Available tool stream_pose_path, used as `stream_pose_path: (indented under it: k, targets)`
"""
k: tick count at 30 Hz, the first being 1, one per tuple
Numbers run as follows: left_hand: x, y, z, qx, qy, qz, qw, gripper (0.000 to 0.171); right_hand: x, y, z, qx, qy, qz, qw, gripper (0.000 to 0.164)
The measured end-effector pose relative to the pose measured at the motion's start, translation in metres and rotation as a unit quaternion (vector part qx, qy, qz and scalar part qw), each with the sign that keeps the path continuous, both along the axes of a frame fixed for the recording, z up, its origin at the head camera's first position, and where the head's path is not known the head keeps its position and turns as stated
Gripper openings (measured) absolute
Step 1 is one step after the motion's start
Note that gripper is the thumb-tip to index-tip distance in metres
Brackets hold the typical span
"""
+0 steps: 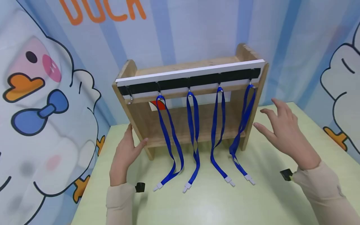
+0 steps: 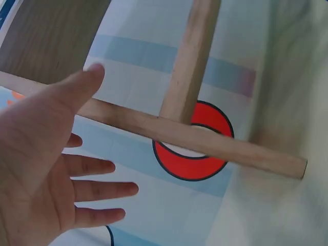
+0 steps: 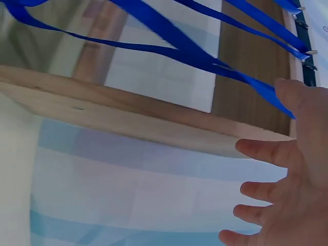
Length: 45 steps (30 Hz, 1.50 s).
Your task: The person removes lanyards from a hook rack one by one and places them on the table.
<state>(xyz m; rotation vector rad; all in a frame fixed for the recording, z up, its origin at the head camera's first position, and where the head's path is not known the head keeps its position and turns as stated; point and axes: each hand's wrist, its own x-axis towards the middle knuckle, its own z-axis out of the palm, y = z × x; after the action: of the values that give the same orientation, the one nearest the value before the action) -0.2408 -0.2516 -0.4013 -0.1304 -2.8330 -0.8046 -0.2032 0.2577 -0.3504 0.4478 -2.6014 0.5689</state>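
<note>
a wooden rack (image 1: pixel 181 125) stands upright on the table, a little toward twelve o'clock from the middle of the head view. a white board (image 1: pixel 194 69) runs along its upper front, with a black strip (image 1: pixel 174 83) across it. five hooks (image 1: pixel 130 99) line the strip; the one toward nine o'clock is bare, and the other four each carry a looped blue strap (image 1: pixel 190 120). the straps hang toward six o'clock, each ending in a pale clip (image 1: pixel 230 181); whether the clips touch the table cannot be told.

the left hand (image 1: pixel 126 150) is at the rack's nine o'clock side, its fingers straight and spread, thumb wide of them and over the front edge; firm contact cannot be told. the right hand (image 1: pixel 287 134) is in the air at three o'clock, near the rack but apart from it, fingers wide and slightly bent, holding nothing. both arms come from six o'clock in beige sleeves (image 1: pixel 121 200).

under it all is a pale green table (image 1: pixel 213 206). at twelve, a blue striped cloth (image 1: pixel 197 31) bears orange letters (image 1: pixel 115 12); a cartoon duck (image 1: pixel 76 125) fills the nine o'clock side.
</note>
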Motion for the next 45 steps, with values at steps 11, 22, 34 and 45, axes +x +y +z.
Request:
stream_pose_path:
  k: [11,22,34,45]
  targets:
    - [0.002,0.005,-0.005,0.017,0.038,-0.012,0.9991,0.061,-0.017,-0.027,0.035,-0.063,0.132,0.048,0.988,0.040]
    - [-0.002,0.011,-0.005,0.020,0.090,-0.035,0.9951,0.050,-0.022,-0.039,0.062,-0.110,0.149,0.040,0.982,0.020]
    - [-0.005,0.014,-0.005,0.022,0.116,-0.032,0.9925,0.042,-0.021,-0.041,0.076,-0.142,0.144,0.036,0.979,0.011]
    - [-0.006,0.016,-0.002,0.025,0.116,-0.030,0.9925,0.044,-0.006,-0.039,0.085,-0.143,0.173,0.006,0.975,0.008]
